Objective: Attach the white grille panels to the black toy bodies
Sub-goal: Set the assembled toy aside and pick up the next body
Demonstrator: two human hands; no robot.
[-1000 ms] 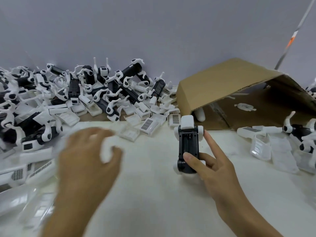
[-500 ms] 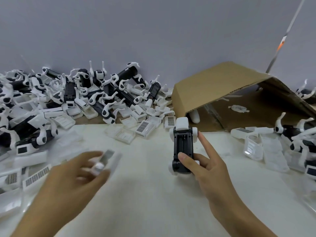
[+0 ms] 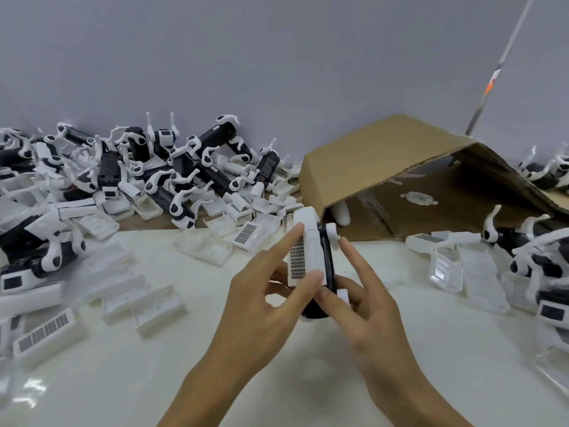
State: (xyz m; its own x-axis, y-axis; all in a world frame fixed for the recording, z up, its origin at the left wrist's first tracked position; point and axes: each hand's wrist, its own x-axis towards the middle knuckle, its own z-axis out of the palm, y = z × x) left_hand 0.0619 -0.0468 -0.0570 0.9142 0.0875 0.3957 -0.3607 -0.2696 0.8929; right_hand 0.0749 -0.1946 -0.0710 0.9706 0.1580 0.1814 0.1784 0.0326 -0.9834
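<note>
Two hands meet over the middle of the white table (image 3: 308, 380), and between them sits one black toy body (image 3: 327, 266), stood roughly on end and lifted just off the surface. Against its left face lies a white grille panel (image 3: 303, 260), a flat white rectangle with a dark strip of fine slots running down it. Above that is a plain white cap, and a round white knob juts out at the body's upper right. The left hand (image 3: 255, 303) pinches the panel, forefinger stretched up along its outer edge and thumb pressing on its lower corner. The right hand (image 3: 366, 306) grips the body from the other side, thumb curled over its lower front and forefinger reaching up to the knob. Whether the panel is fully seated, I cannot tell.

Off to the left, along the grey wall, a heap of toy bodies and loose panels (image 3: 147, 186) sprawls onto the table. A tipped cardboard box (image 3: 378, 161) lies open behind the hands, with more toy parts (image 3: 480, 260) at the right.
</note>
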